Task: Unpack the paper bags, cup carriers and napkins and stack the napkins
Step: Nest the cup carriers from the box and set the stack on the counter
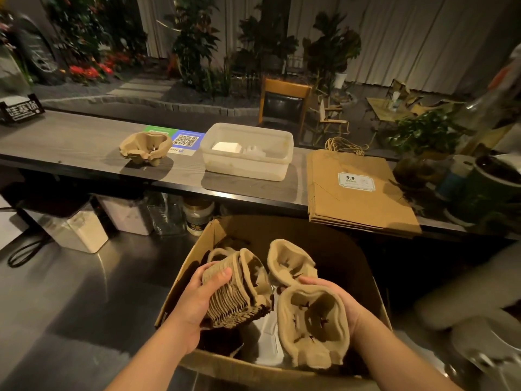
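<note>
On the raised counter (84, 142), at its left part, 1 pulp cup carrier (145, 148) is already set down, well apart from the cardboard box (197, 258) below.

Over the box, the left hand (197, 300) is curled round a nested stack of cup carriers (239, 292), thumb on the upper face and fingers hidden underneath. The stack is held tilted on its side, so a slack grip could let the outer carriers slide off and drop back into the box.

To its right, a loose cup carrier (290, 263) is seen leaning inside the box, touching the held carrier; it could be dragged or tipped as that one is lifted.

The right hand (338, 303) is wrapped round the edge of a single cup carrier (313, 323), which is held upright over the box's near wall. Thin pulp rims are judged easy to crush or tear under a hard squeeze.

White packets, probably napkins (270, 340), lie at the bottom of the box, partly covered, and could be creased if carriers are dropped on them.

Further right on the counter, more napkins appear to lie inside a translucent plastic tub (248, 167), and beside it a flat stack of paper bags (358, 193) overhangs the counter's near edge; a knock from a rising arm could be enough to send the bags sliding off.
</note>
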The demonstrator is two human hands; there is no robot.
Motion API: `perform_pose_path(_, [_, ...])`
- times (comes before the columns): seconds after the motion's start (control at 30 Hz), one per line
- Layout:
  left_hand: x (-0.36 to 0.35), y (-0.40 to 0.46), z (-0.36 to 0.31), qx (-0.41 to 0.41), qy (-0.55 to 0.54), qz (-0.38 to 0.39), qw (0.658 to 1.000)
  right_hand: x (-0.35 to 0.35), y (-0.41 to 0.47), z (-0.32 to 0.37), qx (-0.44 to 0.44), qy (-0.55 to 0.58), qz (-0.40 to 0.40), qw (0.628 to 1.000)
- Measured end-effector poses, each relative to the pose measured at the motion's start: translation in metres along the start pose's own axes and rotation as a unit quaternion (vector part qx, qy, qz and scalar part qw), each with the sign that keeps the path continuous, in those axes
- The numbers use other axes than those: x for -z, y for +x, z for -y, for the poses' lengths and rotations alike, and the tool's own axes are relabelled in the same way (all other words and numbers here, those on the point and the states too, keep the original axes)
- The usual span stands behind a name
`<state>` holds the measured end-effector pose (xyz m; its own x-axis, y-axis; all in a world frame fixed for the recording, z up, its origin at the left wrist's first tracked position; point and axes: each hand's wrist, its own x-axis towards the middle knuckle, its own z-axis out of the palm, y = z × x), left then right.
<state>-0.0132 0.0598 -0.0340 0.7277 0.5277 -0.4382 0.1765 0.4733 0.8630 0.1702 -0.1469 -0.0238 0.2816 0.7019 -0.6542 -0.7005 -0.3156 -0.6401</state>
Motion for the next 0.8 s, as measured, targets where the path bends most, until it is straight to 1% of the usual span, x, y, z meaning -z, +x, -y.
perform_pose_path(0.13, [0.001,-0.002,0.000,-0.020,-0.005,0.001,1.000,-0.013,-0.003,0.009,-0.008,-0.047,0.027,0.999])
perform_pose_path(0.27, [-0.003,-0.006,-0.001,-0.053,-0.009,0.005,0.999,-0.032,-0.001,0.011,-0.011,-0.092,0.006,0.996])
perform_pose_path(0.4, [-0.002,-0.009,-0.004,-0.076,-0.017,-0.003,0.997,-0.048,-0.002,0.013,-0.013,-0.061,0.005,0.998])
perform_pose_path(0.53, [-0.001,-0.009,-0.004,-0.104,-0.009,-0.003,0.995,-0.063,-0.001,0.012,-0.016,-0.086,-0.008,0.996])
perform_pose_path(0.7, [-0.001,-0.010,-0.003,-0.107,-0.009,0.004,0.994,-0.072,-0.010,0.008,0.000,-0.232,-0.031,0.972])
perform_pose_path(0.8, [-0.001,-0.010,-0.003,-0.109,-0.015,-0.002,0.994,-0.072,-0.012,0.008,0.036,-0.274,-0.057,0.959])
